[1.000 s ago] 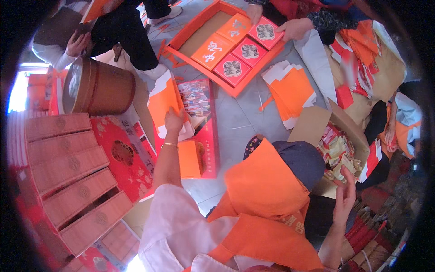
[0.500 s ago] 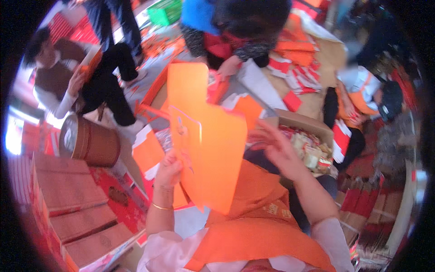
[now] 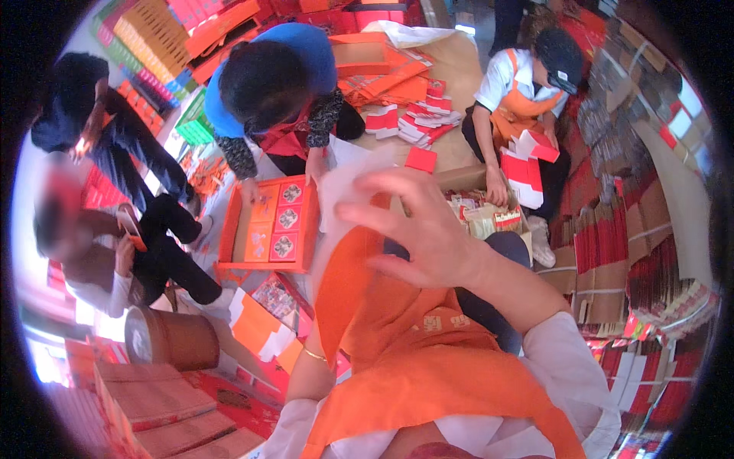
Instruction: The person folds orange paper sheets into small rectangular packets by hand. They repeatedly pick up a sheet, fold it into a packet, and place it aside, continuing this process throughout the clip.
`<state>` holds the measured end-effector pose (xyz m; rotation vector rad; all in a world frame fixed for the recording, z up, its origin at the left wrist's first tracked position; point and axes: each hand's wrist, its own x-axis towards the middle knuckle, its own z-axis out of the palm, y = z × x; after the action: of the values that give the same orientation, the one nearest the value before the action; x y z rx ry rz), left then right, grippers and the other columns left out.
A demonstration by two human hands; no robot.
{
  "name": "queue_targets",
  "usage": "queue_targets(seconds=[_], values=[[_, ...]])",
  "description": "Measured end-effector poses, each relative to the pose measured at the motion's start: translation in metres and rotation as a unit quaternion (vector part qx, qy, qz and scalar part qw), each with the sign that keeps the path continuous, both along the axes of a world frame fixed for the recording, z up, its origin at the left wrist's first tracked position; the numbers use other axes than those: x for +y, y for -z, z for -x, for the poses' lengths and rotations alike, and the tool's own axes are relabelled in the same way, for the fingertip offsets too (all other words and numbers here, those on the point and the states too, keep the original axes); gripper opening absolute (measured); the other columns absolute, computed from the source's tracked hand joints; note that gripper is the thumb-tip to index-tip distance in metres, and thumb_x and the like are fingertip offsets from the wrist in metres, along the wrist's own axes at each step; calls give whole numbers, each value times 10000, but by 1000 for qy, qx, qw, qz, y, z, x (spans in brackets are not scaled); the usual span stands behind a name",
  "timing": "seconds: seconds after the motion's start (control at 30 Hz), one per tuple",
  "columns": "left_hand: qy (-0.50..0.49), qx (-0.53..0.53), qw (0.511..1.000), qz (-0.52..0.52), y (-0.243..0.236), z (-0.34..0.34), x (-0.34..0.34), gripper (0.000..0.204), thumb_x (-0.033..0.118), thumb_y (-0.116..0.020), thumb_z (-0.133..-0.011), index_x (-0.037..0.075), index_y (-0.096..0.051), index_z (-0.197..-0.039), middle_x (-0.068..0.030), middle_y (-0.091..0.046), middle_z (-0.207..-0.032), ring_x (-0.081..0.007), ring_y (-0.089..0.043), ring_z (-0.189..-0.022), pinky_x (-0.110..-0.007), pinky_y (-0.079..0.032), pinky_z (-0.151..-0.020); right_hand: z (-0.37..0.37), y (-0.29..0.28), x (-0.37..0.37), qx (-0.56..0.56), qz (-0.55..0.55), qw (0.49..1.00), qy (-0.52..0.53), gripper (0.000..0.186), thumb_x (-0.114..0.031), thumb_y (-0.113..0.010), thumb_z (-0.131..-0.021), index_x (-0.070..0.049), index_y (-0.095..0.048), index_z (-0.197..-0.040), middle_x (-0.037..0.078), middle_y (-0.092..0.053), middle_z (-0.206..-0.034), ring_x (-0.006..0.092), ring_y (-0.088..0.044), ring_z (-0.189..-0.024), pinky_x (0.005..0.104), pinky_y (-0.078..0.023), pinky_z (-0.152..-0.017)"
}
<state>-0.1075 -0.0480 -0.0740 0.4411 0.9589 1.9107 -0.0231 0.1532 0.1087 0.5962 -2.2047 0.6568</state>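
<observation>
An orange, white-backed cardboard sheet stands tilted in front of my orange apron, its pale upper part smeared by motion. My left forearm, with a gold bracelet, reaches up behind the sheet's lower end. The sheet hides my left hand, and it is held up in the air on that side. My right hand is raised beside the sheet with its fingers spread and bent. I cannot tell whether its fingertips touch the sheet. Below left lie flat orange and white cardboard pieces.
Ahead, a person in blue handles an orange tray of patterned boxes. At right, a person in an orange apron reaches into a carton of small packets. Stacked boxes and a brown drum stand at left, bundled cardboard at right.
The orange sheet has turned from facing me to a steep tilt, and my left hand has gone behind it. My right hand has moved up and left. The view has shifted toward the surroundings.
</observation>
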Motion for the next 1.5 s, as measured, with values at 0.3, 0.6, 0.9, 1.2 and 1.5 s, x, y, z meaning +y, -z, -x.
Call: queue_targets(seconds=[0.3, 0.6, 0.9, 1.2, 1.5], values=[[-50, -60, 997, -14, -22, -24, -10, 713, 258, -775, -801, -4, -464, -1386, -72, -552, -1327, -175, -526, -1213, -341, -420, -1012, -22, -6, 21, -182, -93, 979, -5, 390, -217, -788, -707, -66, -621, -1025, 93, -583, -959, 306, -576, -942, 444, -451, -867], [306, 111, 945, -29, -85, 26, -62, 775, 275, -788, -776, -25, -444, -1402, -92, -528, -1367, -194, -496, -1261, -357, -397, -1046, -14, 19, 26, -240, -19, 938, -248, 192, -171, -700, -812, -20, -631, -909, 153, -663, -887, 375, -642, -892, 463, -519, -753], [73, 44, 987, 138, -106, -42, -24, 855, 342, -815, -761, -26, -413, -1419, -101, -523, -1369, -189, -498, -1261, -350, -414, -1033, -25, 14, 27, -304, -82, 901, -298, 222, -214, -685, -830, -22, -579, -866, 173, -636, -842, 388, -627, -821, 467, -500, -723], [9, -86, 988, 125, -56, -53, -20, 691, 195, -761, -827, 12, -432, -1406, -79, -543, -1334, -172, -520, -1219, -324, -435, -1007, -25, 59, 37, -190, -26, 980, -52, 250, -257, -736, -773, -88, -561, -827, 68, -589, -753, 312, -587, -730, 410, -456, -703], [209, 391, 884, 146, -98, -2, 86, 659, 245, -652, -894, 0, -374, -1439, -137, -567, -1321, -267, -572, -1192, -370, -455, -985, -60, 85, 84, -41, 16, 994, 97, 214, -212, -701, -812, -73, -543, -770, 77, -557, -673, 332, -551, -616, 414, -439, -604]])
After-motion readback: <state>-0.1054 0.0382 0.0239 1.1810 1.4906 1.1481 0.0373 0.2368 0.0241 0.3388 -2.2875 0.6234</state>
